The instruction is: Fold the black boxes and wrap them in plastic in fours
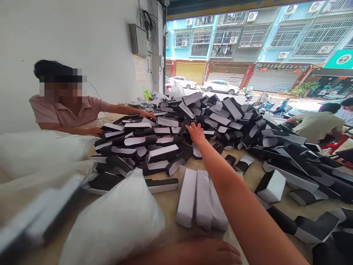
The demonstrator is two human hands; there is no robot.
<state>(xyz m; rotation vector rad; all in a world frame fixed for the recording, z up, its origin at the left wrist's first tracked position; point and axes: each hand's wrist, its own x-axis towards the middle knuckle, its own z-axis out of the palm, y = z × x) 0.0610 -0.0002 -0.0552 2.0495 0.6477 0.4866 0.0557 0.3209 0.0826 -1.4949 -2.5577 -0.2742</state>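
Note:
My right hand (196,133) reaches far out over a big heap of black-and-white box-like pieces (163,151). Its fingers are spread at the heap's middle, nearest a dark piece, and I see nothing held in them. Low in the view lies my left hand (213,252), blurred and cut off by the bottom edge, so its grip is unclear. Just beyond it rests a clear plastic bag with several long white pieces (186,198) side by side, partly covered by my right forearm. A puffy white plastic bag (116,221) stands left of that pack.
Across the table at left, a person (66,110) has both hands at the heap's edge. More white bags (41,151) fill the near left. Loose black-and-white pieces (273,186) lie at right on the tan tabletop (248,176). Another person (317,123) bends at far right.

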